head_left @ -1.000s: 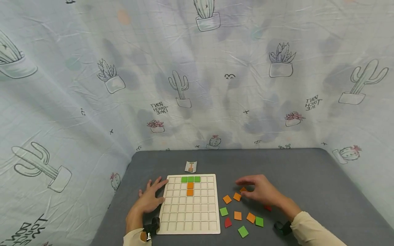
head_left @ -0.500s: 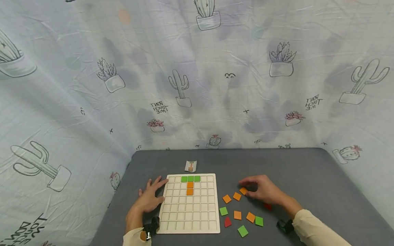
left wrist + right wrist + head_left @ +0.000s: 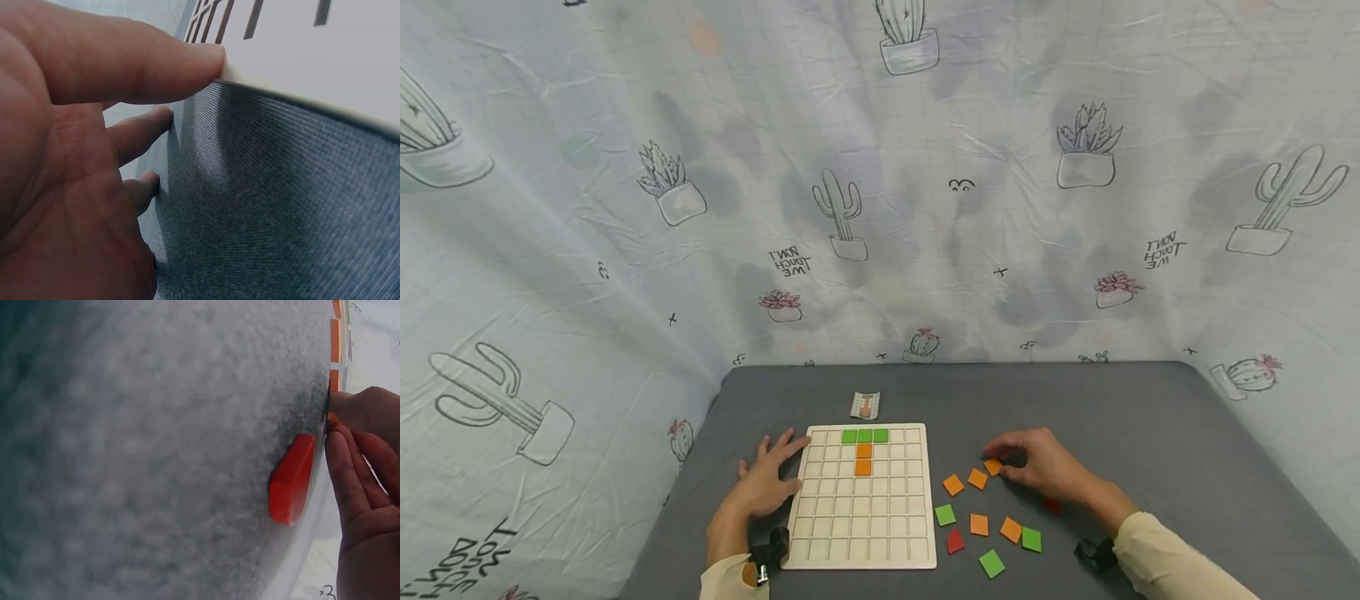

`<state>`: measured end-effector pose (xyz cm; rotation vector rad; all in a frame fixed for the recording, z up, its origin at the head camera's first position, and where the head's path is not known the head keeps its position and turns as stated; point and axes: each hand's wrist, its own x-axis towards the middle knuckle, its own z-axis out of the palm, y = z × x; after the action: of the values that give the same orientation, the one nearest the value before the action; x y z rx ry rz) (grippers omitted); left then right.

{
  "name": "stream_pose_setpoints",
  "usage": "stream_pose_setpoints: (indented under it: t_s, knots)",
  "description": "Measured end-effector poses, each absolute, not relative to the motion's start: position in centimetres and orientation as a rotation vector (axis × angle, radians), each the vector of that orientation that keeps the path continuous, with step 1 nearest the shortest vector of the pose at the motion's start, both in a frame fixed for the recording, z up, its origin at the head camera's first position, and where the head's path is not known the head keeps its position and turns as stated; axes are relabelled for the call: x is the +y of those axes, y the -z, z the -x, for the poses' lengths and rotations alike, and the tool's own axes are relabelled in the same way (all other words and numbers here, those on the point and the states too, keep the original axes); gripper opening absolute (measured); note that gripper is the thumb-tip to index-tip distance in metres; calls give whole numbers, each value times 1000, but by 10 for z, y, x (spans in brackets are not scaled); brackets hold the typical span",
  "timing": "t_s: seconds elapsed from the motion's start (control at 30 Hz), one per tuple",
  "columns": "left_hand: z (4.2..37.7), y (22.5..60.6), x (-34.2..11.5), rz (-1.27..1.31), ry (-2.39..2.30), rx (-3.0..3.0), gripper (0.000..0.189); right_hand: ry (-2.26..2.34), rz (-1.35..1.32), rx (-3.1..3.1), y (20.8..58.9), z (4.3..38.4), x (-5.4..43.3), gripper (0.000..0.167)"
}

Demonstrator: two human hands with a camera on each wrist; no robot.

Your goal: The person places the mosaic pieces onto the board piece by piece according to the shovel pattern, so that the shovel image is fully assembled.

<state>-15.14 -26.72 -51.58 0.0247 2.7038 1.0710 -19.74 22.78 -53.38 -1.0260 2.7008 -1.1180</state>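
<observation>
A pale grid board point(image 3: 827, 529) lies on the grey table, with a row of three green tiles point(image 3: 865, 437) near its top edge and two orange tiles point(image 3: 863, 459) below them. My left hand point(image 3: 763, 483) rests at the board's left edge, fingers spread; in the left wrist view the thumb point(image 3: 156, 62) touches the rim. To the right of the board, my right hand point(image 3: 1041, 462) pinches a square orange tile point(image 3: 992, 467) between thumb and fingers, low at the table. Part of that tile point(image 3: 333, 417) shows between the fingertips in the right wrist view.
Several loose tiles lie right of the board: orange point(image 3: 979, 524), green point(image 3: 992, 564) and a red piece point(image 3: 955, 542). Another red piece point(image 3: 290, 481) sits under the right wrist. Behind the board lies a small pattern card point(image 3: 866, 406). A printed curtain point(image 3: 970, 250) hangs behind the table.
My right hand has shifted slightly to the right and closed its fingertips on the orange tile, which was partly covered before. The left hand and the board have stayed in place.
</observation>
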Motion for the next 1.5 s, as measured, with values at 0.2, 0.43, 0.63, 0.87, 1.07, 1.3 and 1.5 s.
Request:
stream_pose_setpoints:
  t_s: [0.2,0.43,0.63,0.87,1.07,1.3,1.5]
  knots:
    - [151,516,-267,-27,-1066,2705,74,1135,967,2728,526,192,226,31]
    - [150,516,-267,-30,-1074,2703,74,1261,961,2729,506,181,208,32]
    - [150,514,-266,-26,-1071,2705,74,1355,966,2728,493,172,183,31]
    - [151,515,-266,-19,-1070,2704,73,1456,1009,2682,487,166,150,30]
    - [151,516,-268,-20,-1075,2699,74,1536,976,2616,485,163,124,29]
    - [152,518,-268,-27,-1070,2705,74,1550,971,2642,481,162,102,30]
    - [153,518,-268,-19,-1076,2705,74,1556,955,2644,477,163,84,30]
